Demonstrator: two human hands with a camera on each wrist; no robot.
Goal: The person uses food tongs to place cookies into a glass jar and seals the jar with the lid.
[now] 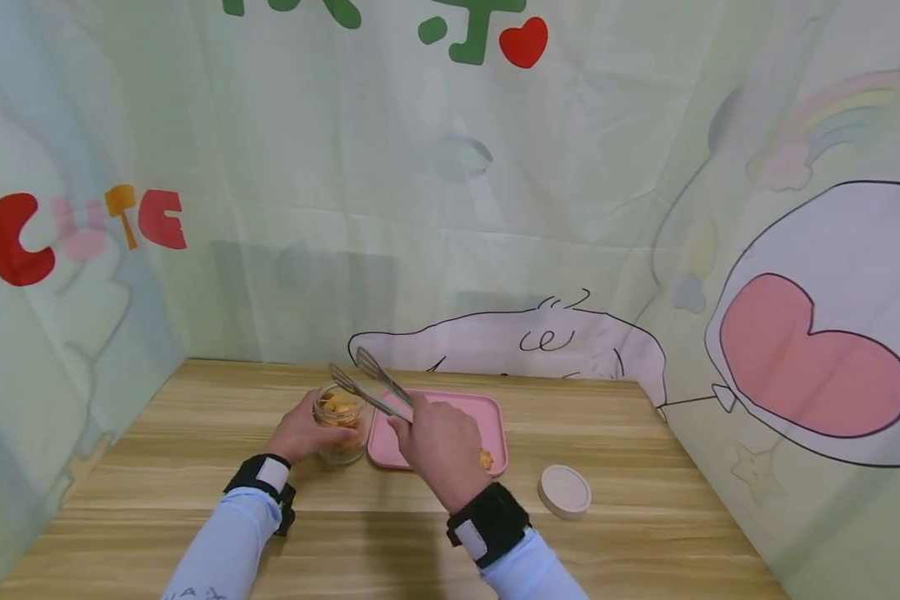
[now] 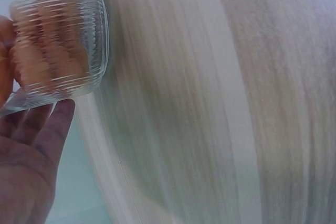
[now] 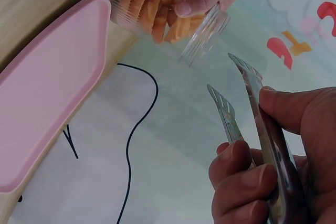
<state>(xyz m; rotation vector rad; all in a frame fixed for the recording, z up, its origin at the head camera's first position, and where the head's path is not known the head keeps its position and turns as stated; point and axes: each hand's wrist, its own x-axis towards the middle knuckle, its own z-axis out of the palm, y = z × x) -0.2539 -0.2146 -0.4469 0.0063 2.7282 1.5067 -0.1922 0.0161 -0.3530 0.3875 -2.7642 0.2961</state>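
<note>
My left hand (image 1: 300,432) grips a ribbed clear glass jar (image 1: 342,450) standing at the left of the pink tray, thumb across its front. Orange-brown, ridged snack pieces (image 3: 152,11) fill part of the jar, whose mouth is uncovered. In my right hand (image 1: 444,450) is a pair of metal tongs (image 3: 268,129), held between thumb and curled fingers. Their slotted tips are spread apart with nothing between them, near the jar's mouth in the right wrist view. The left wrist view shows the jar (image 2: 97,35) from its base side, with fingers (image 2: 55,129) along it.
The pink tray (image 1: 382,446) lies on the wooden table (image 1: 330,546), with an orange snack piece (image 1: 486,458) near its right edge, partly behind my right hand. A round whitish lid (image 1: 565,490) sits to the right. A printed cloth (image 1: 420,217) hangs behind the table.
</note>
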